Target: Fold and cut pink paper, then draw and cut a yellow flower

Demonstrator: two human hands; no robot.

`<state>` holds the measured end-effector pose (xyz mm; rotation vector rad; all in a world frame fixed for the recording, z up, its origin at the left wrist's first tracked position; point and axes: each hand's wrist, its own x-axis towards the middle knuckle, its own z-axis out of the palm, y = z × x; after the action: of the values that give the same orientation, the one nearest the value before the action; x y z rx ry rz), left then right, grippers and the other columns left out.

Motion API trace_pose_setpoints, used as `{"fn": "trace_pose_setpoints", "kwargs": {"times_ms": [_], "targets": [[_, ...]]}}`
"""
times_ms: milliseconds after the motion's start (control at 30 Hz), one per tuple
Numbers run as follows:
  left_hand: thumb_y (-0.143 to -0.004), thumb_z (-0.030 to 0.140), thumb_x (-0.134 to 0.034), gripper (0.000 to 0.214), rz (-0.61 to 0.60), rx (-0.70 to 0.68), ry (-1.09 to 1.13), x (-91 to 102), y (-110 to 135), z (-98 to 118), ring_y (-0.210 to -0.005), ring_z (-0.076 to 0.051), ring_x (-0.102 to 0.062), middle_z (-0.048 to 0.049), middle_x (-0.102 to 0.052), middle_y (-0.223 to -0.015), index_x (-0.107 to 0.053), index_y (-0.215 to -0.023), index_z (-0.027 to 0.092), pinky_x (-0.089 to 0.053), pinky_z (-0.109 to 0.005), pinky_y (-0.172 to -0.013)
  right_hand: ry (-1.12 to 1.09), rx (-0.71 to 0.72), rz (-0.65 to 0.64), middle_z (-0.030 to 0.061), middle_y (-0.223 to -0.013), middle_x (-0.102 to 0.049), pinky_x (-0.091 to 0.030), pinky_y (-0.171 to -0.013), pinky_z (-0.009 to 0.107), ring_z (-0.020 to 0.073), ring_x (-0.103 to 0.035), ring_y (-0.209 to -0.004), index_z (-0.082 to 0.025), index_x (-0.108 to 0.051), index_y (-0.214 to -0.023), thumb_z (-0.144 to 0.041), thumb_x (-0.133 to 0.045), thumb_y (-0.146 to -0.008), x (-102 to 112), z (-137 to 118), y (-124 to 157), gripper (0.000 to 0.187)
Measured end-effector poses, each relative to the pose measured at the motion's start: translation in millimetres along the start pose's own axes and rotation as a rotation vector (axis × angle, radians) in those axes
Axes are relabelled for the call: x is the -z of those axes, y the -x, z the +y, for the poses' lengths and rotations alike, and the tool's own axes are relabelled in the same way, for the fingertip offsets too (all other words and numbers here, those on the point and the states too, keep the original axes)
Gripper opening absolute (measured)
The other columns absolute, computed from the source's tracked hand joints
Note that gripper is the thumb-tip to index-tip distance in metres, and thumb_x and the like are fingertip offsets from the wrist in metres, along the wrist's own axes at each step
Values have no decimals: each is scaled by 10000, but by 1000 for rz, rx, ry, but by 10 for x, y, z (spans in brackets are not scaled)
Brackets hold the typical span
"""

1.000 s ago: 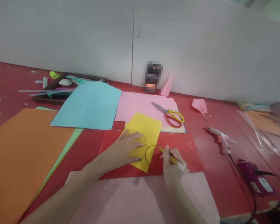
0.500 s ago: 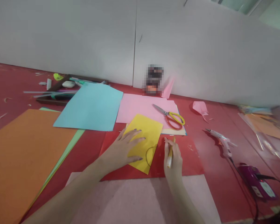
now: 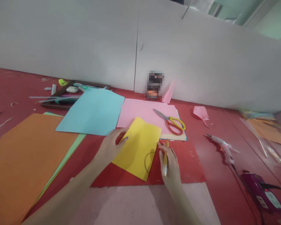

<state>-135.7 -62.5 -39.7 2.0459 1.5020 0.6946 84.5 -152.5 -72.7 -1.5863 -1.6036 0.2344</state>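
The yellow paper (image 3: 137,148) lies tilted on a red sheet (image 3: 188,159), with a dark curved line drawn near its lower right edge. My left hand (image 3: 112,145) pinches its left edge, thumb on top and the other fingers curled at the rim. At the opposite edge, my right hand (image 3: 170,165) touches the paper with its fingertips. A slim yellow pencil (image 3: 165,159) with a whitish end is tucked in that hand, its pointed end facing away from me. Scissors (image 3: 170,122) with one yellow and one red handle rest on pink sheets (image 3: 145,111) beyond.
Orange paper (image 3: 32,156) and light blue paper (image 3: 93,112) lie to the left, near a dark tray (image 3: 58,106) of tools. On the right are a glue gun (image 3: 222,147), its cord, and a purple power box (image 3: 259,192). A white partition (image 3: 84,40) stands behind.
My left hand has gone from lying spread on the yellow paper to gripping its left edge. My right hand has moved left to touch the paper's right edge. The view has shifted slightly.
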Motion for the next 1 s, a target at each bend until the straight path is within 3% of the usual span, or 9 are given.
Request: {"fn": "trace_pose_setpoints", "kwargs": {"times_ms": [100, 267, 433, 533, 667, 767, 867, 1000], "targets": [[-832, 353, -469, 314, 10, 33, 91, 44, 9, 33, -1008, -172, -575, -7, -605, -1149, -515, -1131, 267, -467, -307, -859, 20, -4, -21, 72, -1088, -643, -379, -963, 442, 187, -565, -1075, -224, -519, -1025, -176, -382, -878, -8, 12, 1, 207], [-828, 300, -441, 238, -54, -4, 12, 49, 62, 35, -976, -192, -590, 2, -648, -1054, -603, -999, 272, -476, -330, -836, 63, 26, -7, 70, -1097, -643, -361, -964, 462, 198, -569, -1067, -226, -507, -1001, -161, -403, -869, -20, 7, -4, 179], [-796, 243, -422, 259, -42, -43, -81, 25, 111, 14, -917, -206, -594, -6, -661, -997, -620, -960, 273, -501, -330, -742, 61, 46, 27, 85, -1103, -636, -375, -951, 466, 211, -571, -1066, -221, -499, -1046, -152, -403, -862, -30, -3, -3, 220], [-805, 290, -427, 235, -33, -62, -169, 61, 116, 62, -695, -176, -591, 5, -658, -758, -630, -921, 265, -495, -321, -670, 38, 33, 9, 83, -1086, -643, -394, -941, 455, 209, -571, -1063, -221, -501, -1065, -162, -421, -855, -23, -10, -6, 233], [-836, 372, -410, 257, -20, -40, -289, 116, 97, 134, -471, -138, -493, 46, -488, -476, -631, -824, 241, -467, -335, -666, 13, -2, -10, 91, -1089, -638, -389, -941, 472, 218, -561, -1069, -221, -505, -1032, -182, -448, -855, -18, -16, -11, 190], [-841, 358, -414, 256, -39, -38, -313, 106, 79, 130, -520, -155, -522, 26, -531, -531, -623, -798, 217, -453, -352, -684, -21, -26, 1, 87, -1087, -634, -394, -935, 460, 210, -559, -1064, -219, -513, -1023, -185, -445, -863, -12, -37, -15, 177], [-842, 340, -434, 223, -86, -96, -252, 54, 81, 120, -690, -181, -567, -14, -613, -733, -613, -814, 210, -449, -345, -692, -150, -121, 28, 86, -1080, -624, -413, -916, 420, 198, -562, -1046, -213, -524, -1042, -218, -417, -882, 20, -92, -24, 192], [-864, 295, -420, 197, -225, -198, -119, -28, 137, 167, -818, -169, -563, -19, -603, -882, -604, -848, 227, -462, -294, -686, -367, -338, 199, 65, -959, -645, -451, -832, 347, 176, -603, -919, -205, -530, -968, -301, -379, -900, 121, -171, -47, 191]]}}
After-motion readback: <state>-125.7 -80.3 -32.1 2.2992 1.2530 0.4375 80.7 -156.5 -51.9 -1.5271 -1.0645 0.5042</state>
